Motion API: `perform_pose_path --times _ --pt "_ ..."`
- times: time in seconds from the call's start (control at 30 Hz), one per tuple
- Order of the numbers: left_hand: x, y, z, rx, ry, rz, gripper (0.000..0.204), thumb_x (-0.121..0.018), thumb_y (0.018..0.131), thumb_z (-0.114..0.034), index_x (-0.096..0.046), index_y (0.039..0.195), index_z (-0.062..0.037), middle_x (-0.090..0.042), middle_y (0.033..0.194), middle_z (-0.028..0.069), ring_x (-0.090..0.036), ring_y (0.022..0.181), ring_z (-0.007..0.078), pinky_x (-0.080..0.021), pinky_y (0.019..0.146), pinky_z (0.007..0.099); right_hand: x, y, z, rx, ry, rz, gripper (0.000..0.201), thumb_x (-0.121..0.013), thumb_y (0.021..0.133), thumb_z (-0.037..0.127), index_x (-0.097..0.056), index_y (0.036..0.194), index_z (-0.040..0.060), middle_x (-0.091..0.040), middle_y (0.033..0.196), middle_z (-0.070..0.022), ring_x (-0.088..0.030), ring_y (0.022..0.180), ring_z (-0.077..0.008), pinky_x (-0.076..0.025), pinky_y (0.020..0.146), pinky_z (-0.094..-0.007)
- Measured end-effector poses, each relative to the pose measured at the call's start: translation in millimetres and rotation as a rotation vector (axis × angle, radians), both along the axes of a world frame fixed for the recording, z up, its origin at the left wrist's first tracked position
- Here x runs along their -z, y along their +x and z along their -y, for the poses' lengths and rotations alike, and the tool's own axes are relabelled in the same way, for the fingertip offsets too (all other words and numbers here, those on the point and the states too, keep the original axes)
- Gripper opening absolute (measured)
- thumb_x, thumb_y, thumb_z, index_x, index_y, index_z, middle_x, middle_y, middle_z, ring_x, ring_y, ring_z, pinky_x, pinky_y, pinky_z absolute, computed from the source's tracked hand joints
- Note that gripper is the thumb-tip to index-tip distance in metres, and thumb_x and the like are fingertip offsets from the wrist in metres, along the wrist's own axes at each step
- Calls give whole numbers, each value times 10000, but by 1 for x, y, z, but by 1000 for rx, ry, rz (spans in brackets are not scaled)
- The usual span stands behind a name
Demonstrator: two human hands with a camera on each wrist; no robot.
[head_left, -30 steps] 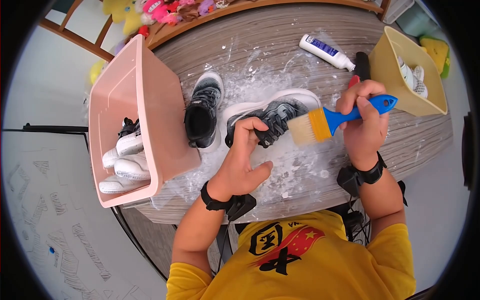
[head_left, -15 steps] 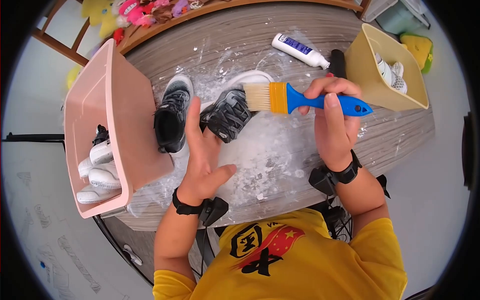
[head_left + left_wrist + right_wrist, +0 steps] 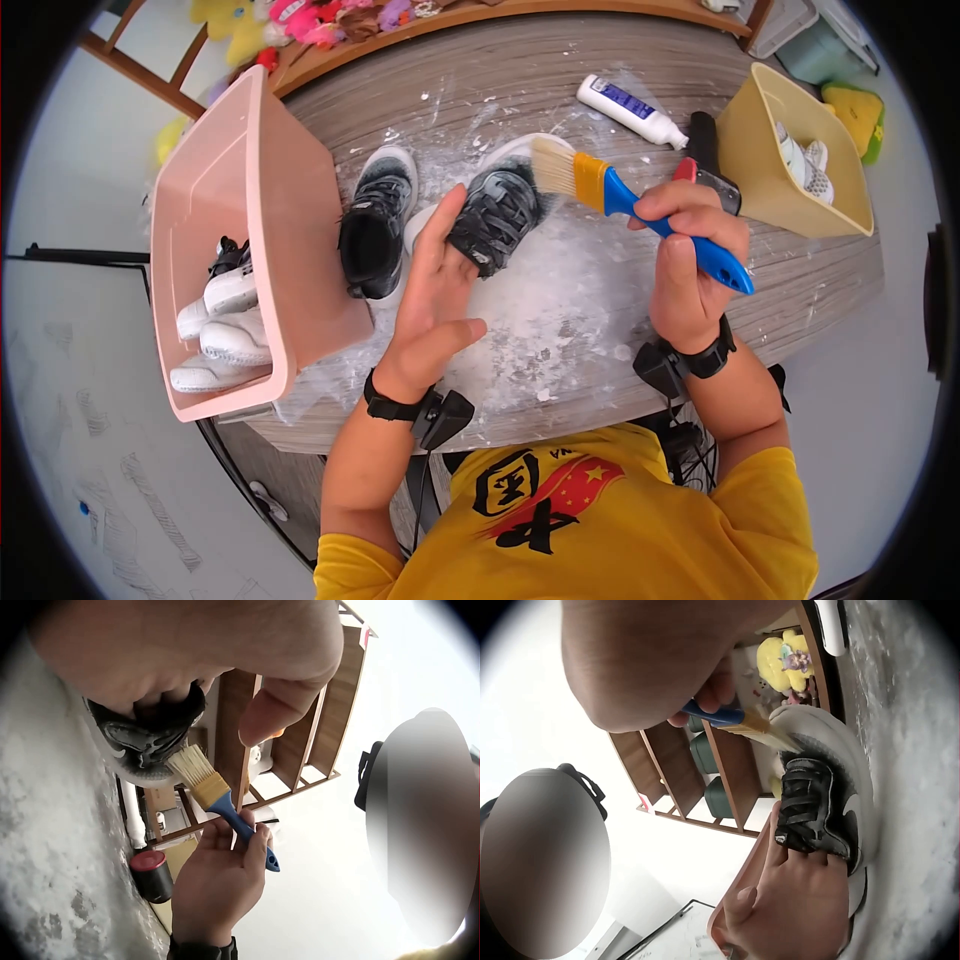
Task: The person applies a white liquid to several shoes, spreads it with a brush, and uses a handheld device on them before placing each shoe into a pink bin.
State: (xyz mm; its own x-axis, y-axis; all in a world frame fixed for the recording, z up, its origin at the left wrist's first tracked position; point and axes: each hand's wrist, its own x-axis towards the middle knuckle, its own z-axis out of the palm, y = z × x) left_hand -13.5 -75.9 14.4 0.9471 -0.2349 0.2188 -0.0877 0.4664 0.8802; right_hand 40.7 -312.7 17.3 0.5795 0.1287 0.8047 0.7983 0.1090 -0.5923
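A black-and-grey sneaker with a white sole stands tilted over the powder-dusted table. My left hand has its fingers inside the sneaker's opening, with the index finger straight along its side and the thumb spread away; the tips inside are hidden. My right hand grips the blue handle of a flat paintbrush. In the right wrist view the pale bristles lie against the toe area of the sneaker. Beside it, the matching sneaker rests next to the pink bin.
The pink bin at left holds several white shoes. At right stands a yellow bin with white shoes in it. A white bottle and a black-and-red object lie near it. Shelving with plush toys borders the back.
My left fingers have gone from the sneaker's tongue into its opening, and the sneaker has turned toe-away. The paintbrush has moved to its toe, its handle now slanting down to the right.
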Motion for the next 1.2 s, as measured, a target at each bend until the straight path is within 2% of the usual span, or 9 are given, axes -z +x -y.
perform_pose_path --times 0.1,0.23,0.43,0.5,0.63,0.9,1.2 --pt "2 2 -4 19 -25 10 1068 -588 603 -18 -96 1551 1 -315 1519 178 -291 1437 291 -165 1188 394 -6 -1 2 9 -163 10 128 -508 971 52 -493 1094 18 -608 1077 -195 -579 923 -218 -491 837 -355" --pt "1 1 -8 40 -17 19 1043 -568 621 30 -104 1554 -18 -294 1538 149 -270 1451 270 -157 1193 398 -6 -6 0 -19 -153 -134 118 -496 973 60 -502 1079 9 -597 1072 -188 -561 885 -215 -481 817 -359" --pt "7 2 -12 87 -95 49 978 -540 664 79 -132 1548 -15 -286 1534 112 -255 1447 218 -160 1183 335 -11 -10 -7 7 -172 -139 116 -468 979 103 -514 1033 10 -571 1050 -174 -535 844 -212 -467 800 -348" --pt "0 0 -10 54 -75 22 1031 -611 636 -6 -127 1546 -6 -288 1542 142 -264 1451 258 -153 1194 374 -9 -12 -6 12 -181 -171 120 -459 979 117 -504 1024 14 -560 1059 -167 -534 837 -208 -450 802 -348" --pt "0 -2 -14 83 -67 2 1007 -572 649 59 -124 1548 -13 -274 1546 139 -253 1456 251 -157 1191 376 -7 -13 -8 -30 -176 -184 127 -440 982 126 -497 1015 17 -556 1064 -161 -534 820 -201 -434 823 -350" --pt "6 -3 -15 86 8 40 997 -537 663 116 -138 1560 -58 -357 1474 85 -323 1391 190 -207 1149 322 -7 -13 -6 8 -169 -203 145 -444 980 158 -500 985 25 -551 1046 -141 -525 774 -190 -412 842 -350" --pt "8 -4 -16 84 46 46 994 -533 677 136 -130 1563 -64 -386 1429 85 -336 1363 178 -221 1133 311 -2 -9 1 -23 -165 -206 166 -456 984 164 -496 1015 6 -544 1044 -162 -501 764 -214 -433 755 -340"
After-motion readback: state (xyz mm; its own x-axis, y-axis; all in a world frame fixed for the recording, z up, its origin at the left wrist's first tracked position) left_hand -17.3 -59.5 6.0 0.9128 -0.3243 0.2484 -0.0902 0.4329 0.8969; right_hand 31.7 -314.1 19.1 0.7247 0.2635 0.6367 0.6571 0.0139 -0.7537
